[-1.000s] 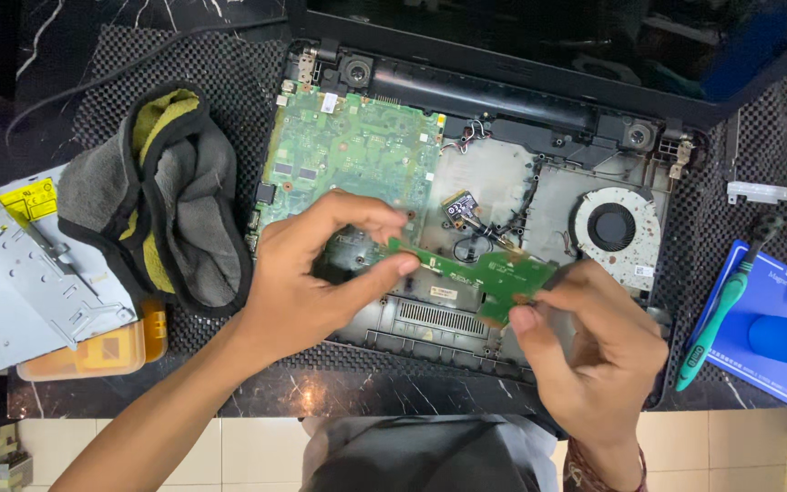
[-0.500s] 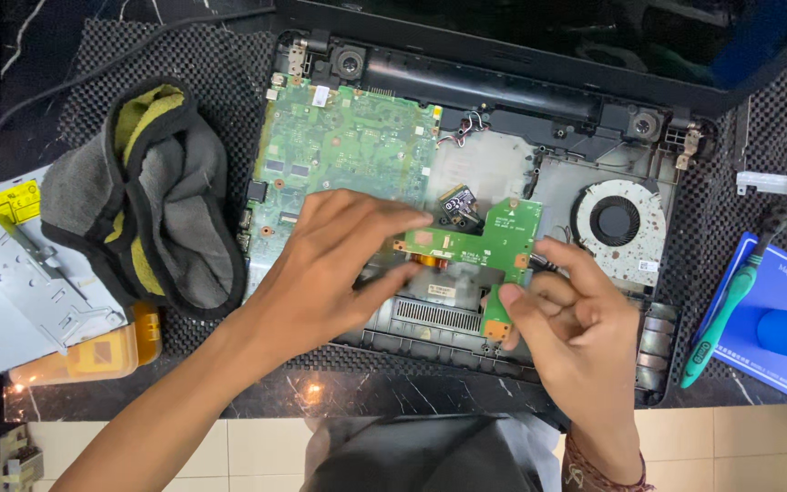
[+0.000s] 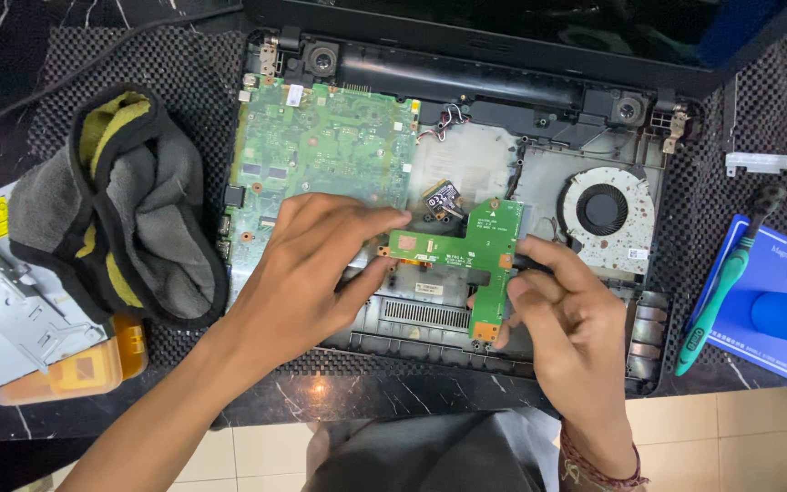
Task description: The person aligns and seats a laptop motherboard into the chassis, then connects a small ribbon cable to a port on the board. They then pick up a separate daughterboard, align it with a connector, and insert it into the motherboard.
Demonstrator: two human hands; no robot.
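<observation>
Small green board [image 3: 480, 255] had shifted lower over the open laptop [image 3: 539, 164], left hand [image 3: 307, 273] fingers pinching its left end, right hand [image 3: 567, 310] fingers gripping its lower edge.

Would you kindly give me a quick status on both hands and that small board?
Left hand and right hand both pinch the small green L-shaped circuit board. Board held over open black laptop chassis, beside round cooling fan. Nothing blocking.
</observation>
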